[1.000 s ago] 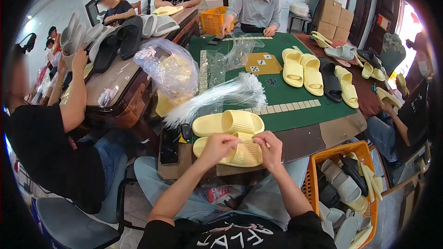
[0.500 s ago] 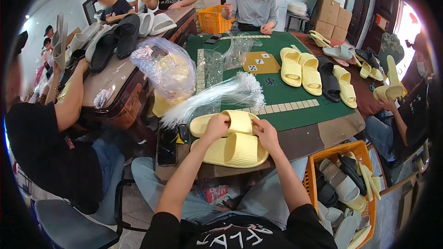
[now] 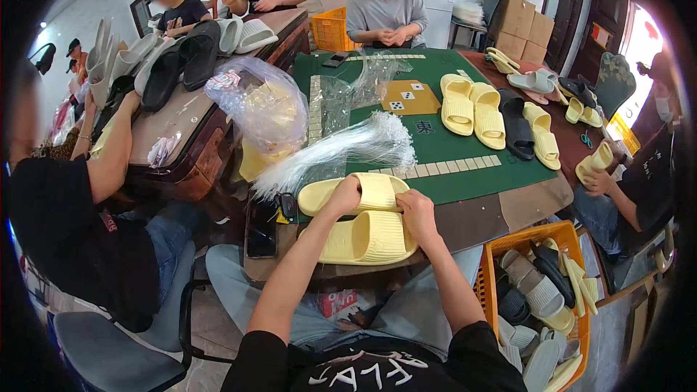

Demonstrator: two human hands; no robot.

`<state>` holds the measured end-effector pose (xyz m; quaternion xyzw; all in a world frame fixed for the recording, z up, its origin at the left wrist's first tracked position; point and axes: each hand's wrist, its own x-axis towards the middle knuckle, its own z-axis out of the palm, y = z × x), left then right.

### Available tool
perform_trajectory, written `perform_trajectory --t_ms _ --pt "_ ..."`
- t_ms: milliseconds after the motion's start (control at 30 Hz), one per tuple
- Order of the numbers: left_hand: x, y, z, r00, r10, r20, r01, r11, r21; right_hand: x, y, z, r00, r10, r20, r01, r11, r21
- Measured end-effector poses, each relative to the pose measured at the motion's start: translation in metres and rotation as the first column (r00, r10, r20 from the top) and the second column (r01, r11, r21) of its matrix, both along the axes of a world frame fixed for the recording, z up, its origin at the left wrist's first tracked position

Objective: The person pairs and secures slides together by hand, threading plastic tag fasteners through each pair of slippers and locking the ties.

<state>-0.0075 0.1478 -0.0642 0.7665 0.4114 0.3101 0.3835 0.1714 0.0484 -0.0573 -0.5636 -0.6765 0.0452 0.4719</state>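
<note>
The left hand (image 3: 343, 192) grips the strap of the farther yellow slide sandal (image 3: 381, 190), its fingers curled over the ribbed band, which steadies that shoe at the near edge of the bench (image 3: 508, 210). The right hand (image 3: 414, 210) rests between the two shoes, its fingers bent and pressed on the nearer yellow slide sandal (image 3: 367, 238), though whether they pinch anything small cannot be told. The two sandals lie side by side, touching, toes pointing right, so they sit as a matched pair directly in front of the person.

Just beyond the pair, a bundle of clear plastic bags (image 3: 341, 149) fans out across the edge of the green mat (image 3: 450, 149), near enough to reach without leaning. A row of pale tiles (image 3: 443, 168) runs along the mat right of the bags. Farther along the mat lie more yellow slides (image 3: 472, 105) and a black slide (image 3: 517, 127). Right of the pair, below bench level, an orange crate (image 3: 541, 236) holds mixed grey, black and yellow slides. A dark phone (image 3: 261, 226) lies left of the pair.
</note>
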Motion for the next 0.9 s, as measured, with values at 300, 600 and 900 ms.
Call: perform_trajectory --t_ms 300,600,900 --pt "-0.075 -0.053 0.052 0.86 0.291 -0.418 -0.008 0.828 0.561 0.048 -0.036 0.022 0.783 -0.173 -0.597 0.018 0.967 -0.255" --pt "-0.112 -0.094 0.063 0.897 0.357 -0.263 -0.154 0.807 0.57 0.042 -0.081 0.021 0.451 -0.121 -0.884 -0.429 0.84 -0.334" --pt "-0.073 -0.106 0.03 0.91 0.272 0.312 -0.031 0.796 -0.604 0.024 -0.08 0.0 0.77 -0.081 -0.633 -0.222 0.896 -0.384"
